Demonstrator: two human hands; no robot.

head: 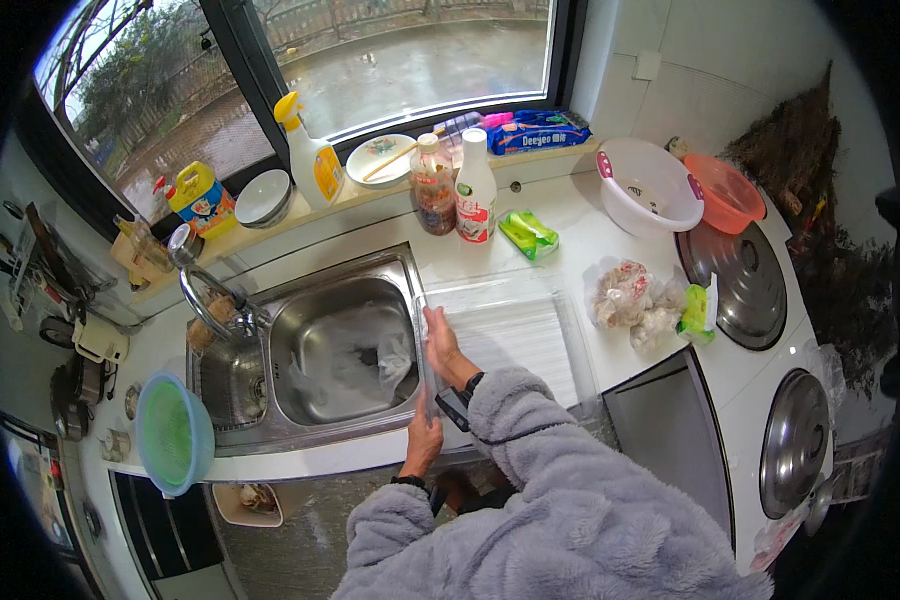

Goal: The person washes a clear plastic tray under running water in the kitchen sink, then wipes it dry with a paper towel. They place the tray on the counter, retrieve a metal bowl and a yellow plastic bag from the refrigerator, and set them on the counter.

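Observation:
A clear, shallow tray (511,345), seemingly plastic or glass with a striped bottom, extends over the counter right of the sink. My left hand (423,439) grips its near left corner, close to the sink's front edge. Farther along the same left side, my right hand (445,346) has its fingers around the rim. A watch is on the right wrist. Beside both hands lies the stainless steel sink basin (322,337), with cloudy water and a white plastic bag or cloth (394,363) inside. The tray's right near part is partly hidden by my grey sleeve.
A faucet (202,289) arches over the small basin. Bottles (474,195), a green packet (529,234) and a white basin (641,191) stand behind. Bagged food (624,296) and pot lids (742,281) lie right. A blue-green colander basin (172,435) sits left.

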